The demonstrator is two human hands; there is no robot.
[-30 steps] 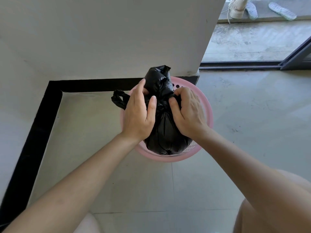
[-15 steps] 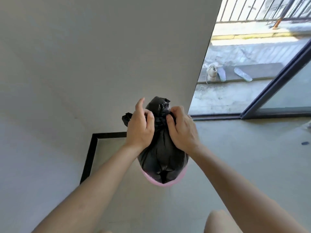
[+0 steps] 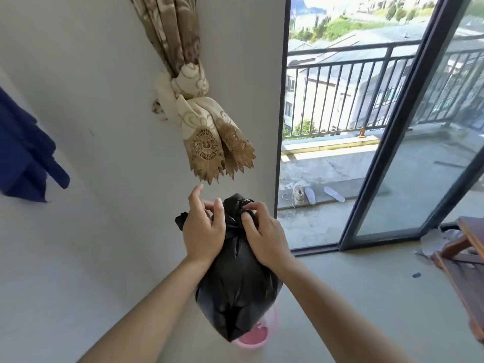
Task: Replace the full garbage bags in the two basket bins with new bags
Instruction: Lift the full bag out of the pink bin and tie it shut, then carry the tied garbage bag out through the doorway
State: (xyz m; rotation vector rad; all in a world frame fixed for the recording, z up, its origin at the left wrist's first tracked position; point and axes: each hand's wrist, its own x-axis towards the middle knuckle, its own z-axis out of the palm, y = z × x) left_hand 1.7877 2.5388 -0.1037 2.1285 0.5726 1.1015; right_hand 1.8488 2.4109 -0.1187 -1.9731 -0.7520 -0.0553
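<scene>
A full black garbage bag (image 3: pixel 235 292) hangs in the air, gathered into a twisted neck at the top. My left hand (image 3: pixel 203 230) grips the neck from the left, with a loose black tail sticking out past it. My right hand (image 3: pixel 264 234) pinches the neck from the right. Directly below the bag, on the floor, stands a pink basket bin (image 3: pixel 255 336); only its lower right rim and inside show, the bag hiding the rest. The bag's bottom is above the bin's rim.
A white wall is straight ahead, with a knotted beige-and-brown curtain (image 3: pixel 201 119) hanging above the bag. A dark blue cloth (image 3: pixel 23 153) hangs at the left. A sliding glass door (image 3: pixel 392 153) opens to a balcony at the right. Wooden furniture (image 3: pixel 468 263) stands at the right edge.
Both hands have lifted the black bag up out of the pink bin. The view has tilted up from the floor to the wall, curtain and balcony.
</scene>
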